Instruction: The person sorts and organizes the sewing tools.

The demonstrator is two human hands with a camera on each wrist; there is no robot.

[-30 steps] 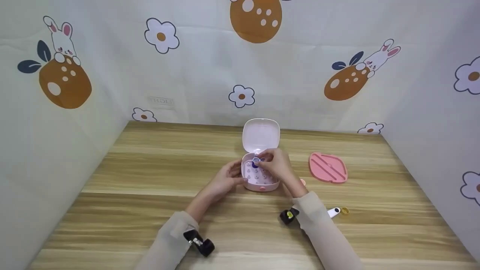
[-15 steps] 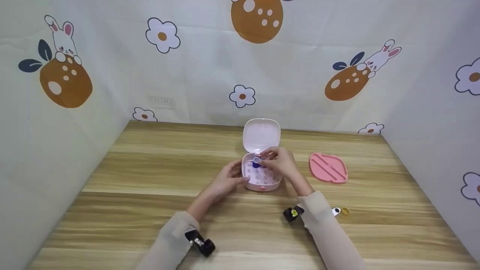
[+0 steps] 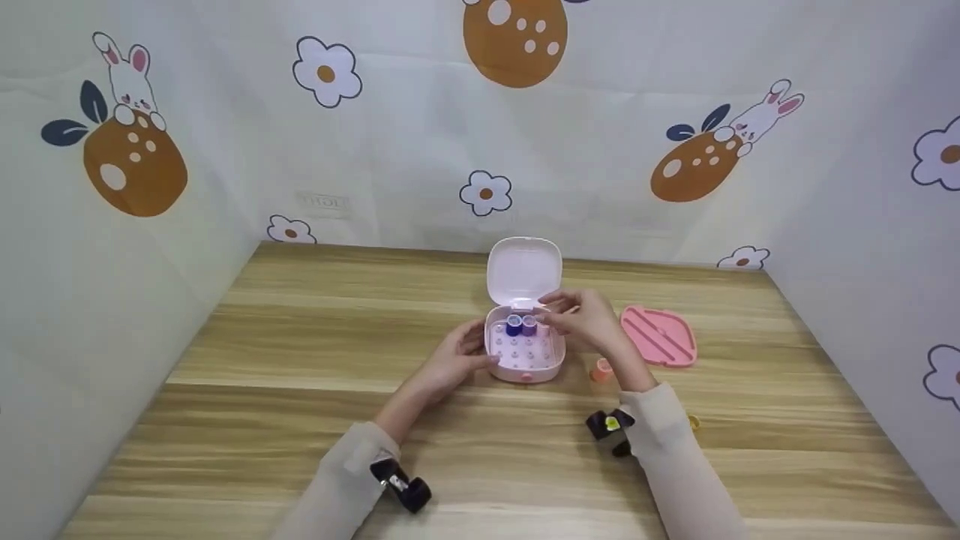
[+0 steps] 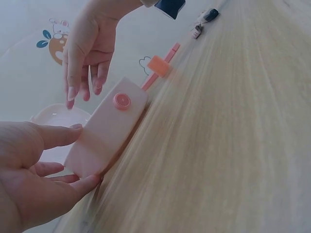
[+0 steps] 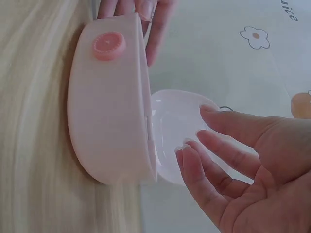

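Note:
A pale pink box (image 3: 546,373) stands on the table, its lid (image 3: 524,268) tipped up at the back. Inside, a small blue cylinder (image 3: 514,325) and a purple cylinder (image 3: 529,325) stand side by side near the back, among rows of little pegs. My left hand (image 3: 454,356) grips the box's left side, thumb at the front rim and fingers along the wall. Over the back right corner hovers my right hand (image 3: 590,321), fingers loosely bent and apart, holding nothing. A round red button (image 5: 109,45) marks the box front.
An orange cylinder (image 3: 601,370) stands right of the box. Behind the right forearm lies a flat pink slotted tray (image 3: 660,337). A small yellow ring (image 3: 695,422) shows past the right sleeve. A patterned cloth (image 3: 405,150) hangs behind the table.
My right hand has let go of the purple cylinder and drawn back to the right, out of the box. The purple cylinder now shows beside the blue one. My left hand has stayed put.

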